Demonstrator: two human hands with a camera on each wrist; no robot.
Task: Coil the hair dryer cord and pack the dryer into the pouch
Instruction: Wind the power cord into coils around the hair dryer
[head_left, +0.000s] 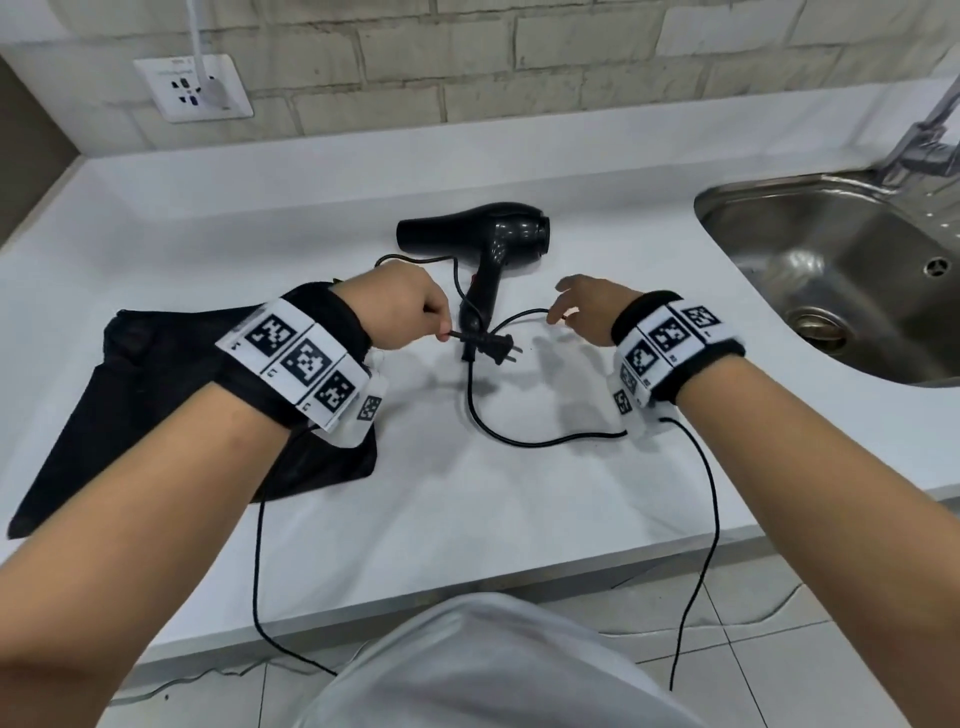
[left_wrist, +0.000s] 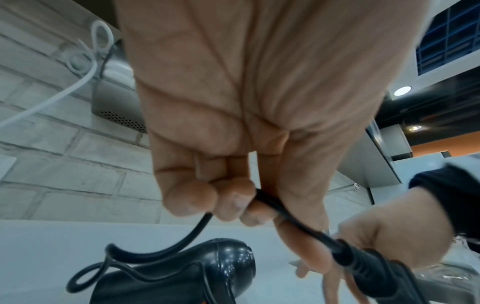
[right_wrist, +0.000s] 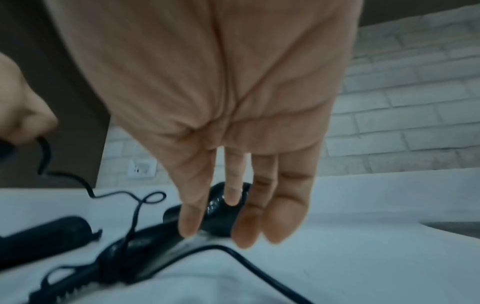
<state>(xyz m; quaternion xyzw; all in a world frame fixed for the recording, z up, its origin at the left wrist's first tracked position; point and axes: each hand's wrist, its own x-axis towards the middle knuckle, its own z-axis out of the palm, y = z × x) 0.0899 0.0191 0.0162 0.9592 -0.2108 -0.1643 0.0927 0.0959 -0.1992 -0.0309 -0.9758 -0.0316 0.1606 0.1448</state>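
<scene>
A white surface (head_left: 156, 218) beside a steel sink (head_left: 769, 208) carries the job, barely begun. The black pouch (head_left: 156, 384) lies flat and unfilled at the left, partly under the left forearm. The dryer (head_left: 493, 234) rests on its side at the middle, well short of the pouch. Its cord (head_left: 519, 439) sprawls loose across the surface in open bends, with no coil formed. The left hand (head_left: 405, 306) pinches the cord just behind the plug (head_left: 496, 348), fingers curled around it. The right hand (head_left: 582, 306) hovers apart to the right, fingers relaxed and spread, holding nothing, close to a bend of cord. Coiling and packing both appear to remain.
</scene>
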